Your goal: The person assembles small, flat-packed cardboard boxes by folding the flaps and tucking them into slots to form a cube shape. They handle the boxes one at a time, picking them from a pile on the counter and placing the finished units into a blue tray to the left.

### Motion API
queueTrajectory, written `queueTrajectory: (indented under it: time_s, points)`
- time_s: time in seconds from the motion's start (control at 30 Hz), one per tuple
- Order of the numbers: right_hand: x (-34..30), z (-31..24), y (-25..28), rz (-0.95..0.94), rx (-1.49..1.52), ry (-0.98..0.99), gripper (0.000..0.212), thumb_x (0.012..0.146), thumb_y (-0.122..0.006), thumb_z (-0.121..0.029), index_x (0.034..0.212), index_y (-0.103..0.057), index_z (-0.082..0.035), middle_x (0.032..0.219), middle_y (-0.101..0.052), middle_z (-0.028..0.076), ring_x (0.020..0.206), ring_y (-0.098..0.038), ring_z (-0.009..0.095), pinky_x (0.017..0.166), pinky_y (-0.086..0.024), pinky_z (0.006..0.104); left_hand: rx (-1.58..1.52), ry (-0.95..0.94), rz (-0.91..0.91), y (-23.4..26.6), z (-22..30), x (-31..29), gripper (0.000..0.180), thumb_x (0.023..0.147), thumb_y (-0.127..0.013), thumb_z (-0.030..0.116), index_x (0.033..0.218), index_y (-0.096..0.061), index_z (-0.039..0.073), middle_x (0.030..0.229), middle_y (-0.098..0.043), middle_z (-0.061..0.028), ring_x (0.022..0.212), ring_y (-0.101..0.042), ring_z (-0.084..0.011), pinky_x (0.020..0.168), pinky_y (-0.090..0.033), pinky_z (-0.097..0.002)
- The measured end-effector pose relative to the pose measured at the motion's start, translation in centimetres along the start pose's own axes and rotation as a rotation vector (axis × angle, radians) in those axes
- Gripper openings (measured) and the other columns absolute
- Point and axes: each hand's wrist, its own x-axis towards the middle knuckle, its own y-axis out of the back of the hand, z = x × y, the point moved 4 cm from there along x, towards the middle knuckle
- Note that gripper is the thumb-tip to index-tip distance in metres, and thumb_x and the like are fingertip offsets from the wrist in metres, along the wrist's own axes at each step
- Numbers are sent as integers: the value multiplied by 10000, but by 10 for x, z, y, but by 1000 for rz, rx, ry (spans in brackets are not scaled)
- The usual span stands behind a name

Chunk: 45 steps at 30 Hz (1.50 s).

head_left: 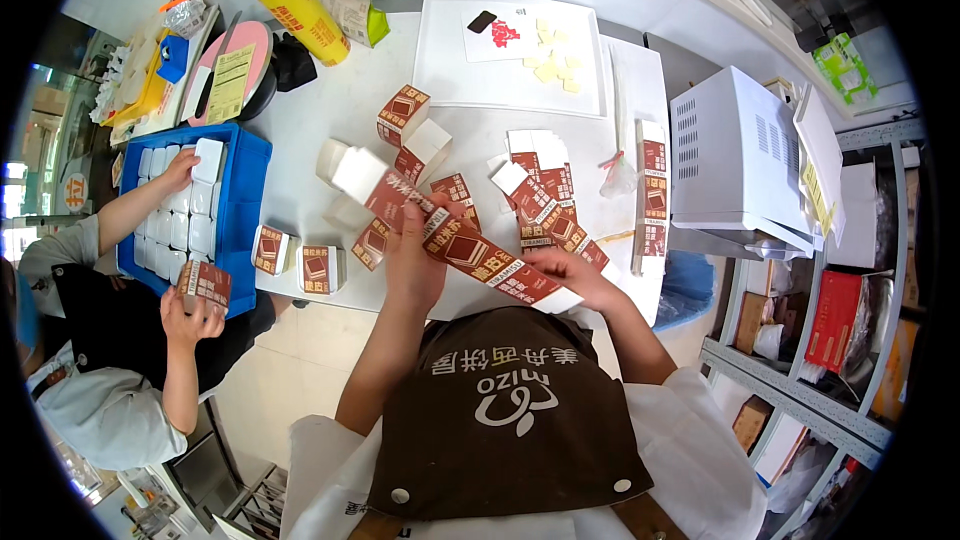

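Observation:
My left hand (pixel 416 262) is wrapped round a long brown-red printed cardboard sleeve (pixel 482 258) with a white lower end, which slants across in front of my apron. The fingers of my right hand (pixel 575 278) are closed on this sleeve near its lower right end. Past my left hand, another brown-and-white cardboard piece (pixel 372 180) runs to the upper left; whether it is joined to the sleeve I cannot tell. Folded box sleeves (pixel 403 112) stand beyond my hands. Right of them lies an overlapping spread of flat sleeves (pixel 545 202), close above my right hand.
Two small boxes (pixel 322 270) stand at the table's left front. A co-worker's hands are at a blue crate (pixel 240 202) of white tubs, one holding a brown box (pixel 204 285). A white tray (pixel 450 90) lies at the back, a white appliance (pixel 740 165) at right.

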Motion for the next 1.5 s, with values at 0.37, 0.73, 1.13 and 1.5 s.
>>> queueTrajectory:
  time_s: [0.37,0.73,1.13,1.5]
  points:
    - [-26,-87,-68,-619,713,138,557,935,-624,-26,1443,-395,-23,1234,-607,123,1046,-615,182,904,-477,309,-736,66,-593,-24,31,-18,399,1002,-485,478,798,-634,169,921,-684,11,766,-627,-130,725,-494,-305]
    - [-5,-90,-32,45,504,110,357,1011,-560,-275,756,-544,-26,756,-501,-31,667,-395,54,589,-315,240,-377,105,-469,-8,53,-35,536,1002,-398,594,667,-451,179,506,-429,95,424,-380,-59,524,-331,-228]
    - [-27,-89,-26,6,828,180,199,1008,-555,-249,1080,-546,-63,847,-583,77,816,-564,198,701,-421,296,572,472,-113,72,-34,-123,514,925,-550,42,1420,-414,50,1365,-535,-130,1111,-579,-218,985,-456,-331]
    - [-15,-114,-41,-47,374,11,333,984,-555,-224,715,-515,-31,621,-495,17,623,-466,135,644,-394,290,-144,235,-297,40,12,-129,384,981,-553,420,946,-619,43,729,-577,-17,904,-615,-207,991,-458,-396]
